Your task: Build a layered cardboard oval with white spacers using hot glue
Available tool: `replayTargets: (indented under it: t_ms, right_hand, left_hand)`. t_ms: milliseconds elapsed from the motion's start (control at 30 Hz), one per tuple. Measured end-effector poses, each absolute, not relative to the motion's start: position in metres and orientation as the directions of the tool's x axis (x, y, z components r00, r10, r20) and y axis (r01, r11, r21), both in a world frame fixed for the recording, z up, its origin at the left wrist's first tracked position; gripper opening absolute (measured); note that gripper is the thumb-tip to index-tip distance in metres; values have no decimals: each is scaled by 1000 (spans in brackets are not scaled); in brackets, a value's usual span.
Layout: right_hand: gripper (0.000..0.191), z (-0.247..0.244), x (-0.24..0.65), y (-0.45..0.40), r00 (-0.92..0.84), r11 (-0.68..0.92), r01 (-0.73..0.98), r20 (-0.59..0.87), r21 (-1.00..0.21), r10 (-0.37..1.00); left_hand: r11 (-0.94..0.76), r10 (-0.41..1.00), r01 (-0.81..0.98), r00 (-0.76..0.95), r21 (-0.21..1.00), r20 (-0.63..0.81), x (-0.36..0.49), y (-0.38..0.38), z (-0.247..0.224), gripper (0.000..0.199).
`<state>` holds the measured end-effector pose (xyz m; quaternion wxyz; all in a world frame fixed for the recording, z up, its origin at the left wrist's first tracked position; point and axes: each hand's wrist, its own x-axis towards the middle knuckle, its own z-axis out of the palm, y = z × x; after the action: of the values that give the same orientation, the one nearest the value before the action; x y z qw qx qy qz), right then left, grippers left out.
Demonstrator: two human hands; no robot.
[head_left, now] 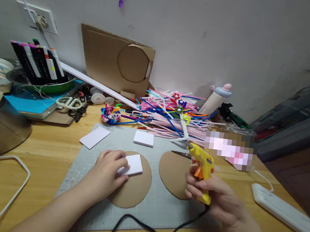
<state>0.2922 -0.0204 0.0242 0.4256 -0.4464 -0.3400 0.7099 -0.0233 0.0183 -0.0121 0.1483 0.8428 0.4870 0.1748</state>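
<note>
My right hand (218, 196) is wrapped round the handle of a yellow glue gun (203, 160) with an orange trigger. Its nozzle points up and to the left above the grey cutting mat (87, 213). My left hand (112, 165) grips a small white foam board piece (134, 165), which rests on a round cardboard disc (135, 195). A second cardboard disc (171, 173) lies to the right, partly hidden by my right hand. Scissors (181, 155) overlap its far edge. Two more white pieces lie farther back: a flat one (95, 137) and a thicker one (144, 139).
Behind the mat lies a pile of pipe cleaners (160, 120) with small pipe-cleaner flowers (181, 104). A black cord (151, 229) crosses the mat's front. A power strip (282, 212) is at right. White-handled scissors (69, 103) and a marker holder (40, 64) stand left.
</note>
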Motion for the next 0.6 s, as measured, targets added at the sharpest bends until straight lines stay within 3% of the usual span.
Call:
replayTargets:
  t_ms: [133, 233, 300, 367, 467, 533, 600]
  right_hand:
    - [25, 43, 282, -9, -349, -461, -492, -318, -739, 882]
    - [31, 52, 268, 5, -279, -360, -474, -251, -804, 927]
    - [29, 52, 254, 10, -223, -279, -441, -197, -853, 955]
    - [30, 45, 239, 9, -177, -226, -420, -165, -879, 970]
    - [32, 27, 220, -2, -184, -190, -393, -125, -900, 975]
    - [33, 16, 211, -10, -225, -173, -363, -94, -915, 970]
    - [39, 11, 206, -16, -211, -152, -312, -88, -938, 974]
  left_hand:
    - [-484, 870, 742, 468, 464, 158, -23, 17, -8, 8]
    - [-385, 914, 638, 364, 667, 179, -23, 16, 0, 12]
    - [-189, 966, 397, 238, 898, 98, -24, 17, 7, 21]
    - [103, 973, -3, 209, 995, -100, -25, 16, 14, 31]
    - [457, 875, -432, 375, 777, -306, -24, 15, 20, 38]
    - [567, 811, -503, 483, 652, -332, -23, 13, 20, 39]
    - [618, 765, -495, 556, 610, -324, -21, 10, 18, 41]
